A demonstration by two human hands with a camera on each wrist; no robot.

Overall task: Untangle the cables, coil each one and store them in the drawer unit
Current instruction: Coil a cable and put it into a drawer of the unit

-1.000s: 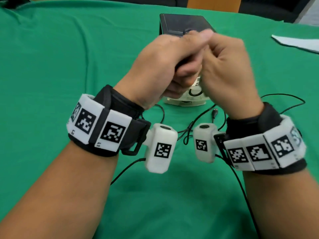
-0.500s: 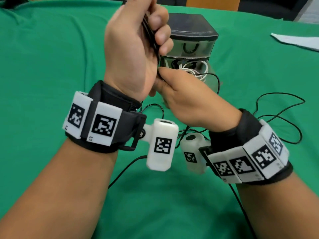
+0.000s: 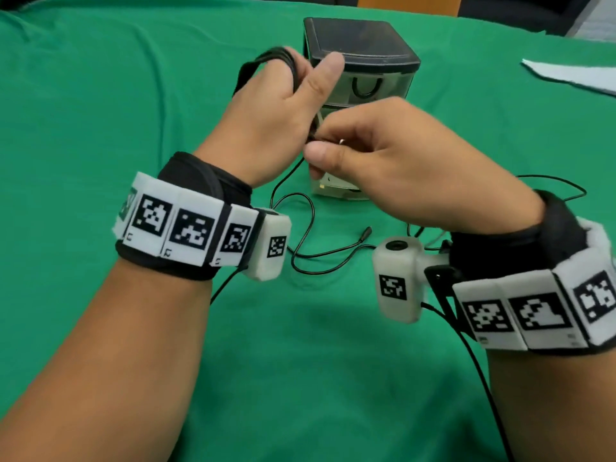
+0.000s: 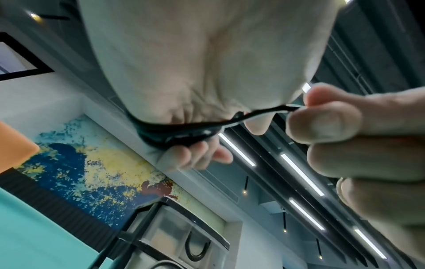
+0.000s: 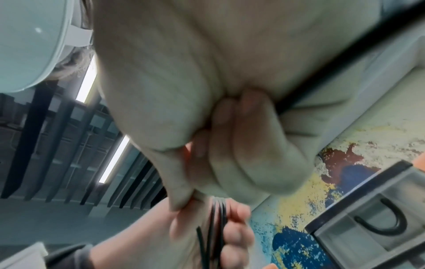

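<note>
My left hand (image 3: 266, 121) is raised in front of the drawer unit (image 3: 361, 61) with several loops of a thin black cable (image 3: 266, 60) wound round its fingers. The coil (image 4: 174, 134) crosses the palm in the left wrist view. My right hand (image 3: 393, 158) is just right of it and pinches the same cable's strand (image 4: 276, 110) between thumb and forefinger. The loops (image 5: 216, 227) show in the right wrist view below my curled right fingers. The loose tail of the cable (image 3: 310, 235) lies in curves on the green cloth, ending in a small plug (image 3: 366, 232).
The drawer unit has a dark lid and clear drawers with black U-shaped handles (image 3: 366, 88); its lower drawers are partly hidden by my hands. More black cable (image 3: 566, 188) loops on the green cloth (image 3: 100, 111) at right. A white sheet (image 3: 573, 76) lies far right.
My left hand came down from its high position and turned, with the coil now over its fingers. My right hand moved up and right, still pinching the strand beside it.
</note>
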